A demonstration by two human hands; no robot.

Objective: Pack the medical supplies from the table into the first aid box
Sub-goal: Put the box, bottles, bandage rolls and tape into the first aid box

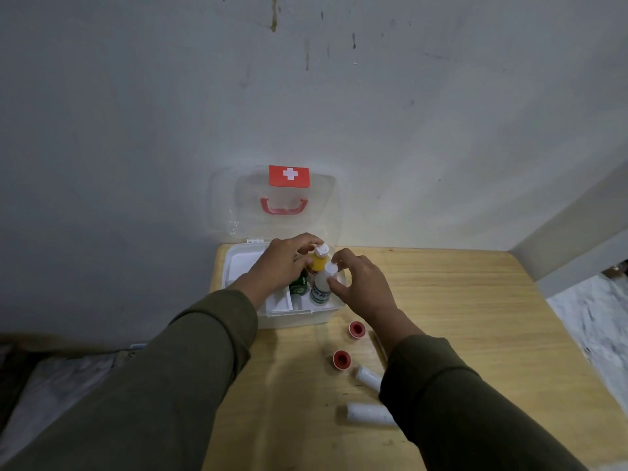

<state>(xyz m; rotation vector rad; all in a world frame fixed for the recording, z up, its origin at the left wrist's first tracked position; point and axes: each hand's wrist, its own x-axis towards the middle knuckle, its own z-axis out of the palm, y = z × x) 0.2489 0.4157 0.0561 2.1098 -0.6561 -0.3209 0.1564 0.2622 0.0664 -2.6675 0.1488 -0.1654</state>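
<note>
White bottle [321,289] cap pinched by right hand [362,285].

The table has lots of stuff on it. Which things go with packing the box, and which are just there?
For the job: first aid box, yellow bottle, white bottle, green box, two red tape rolls, two white bandage rolls.

Just there: wooden table, stained wall.

Wooden table [458,300]: first aid box [299,317] (open), tape rolls [341,359], bandage rolls [368,413].
</note>
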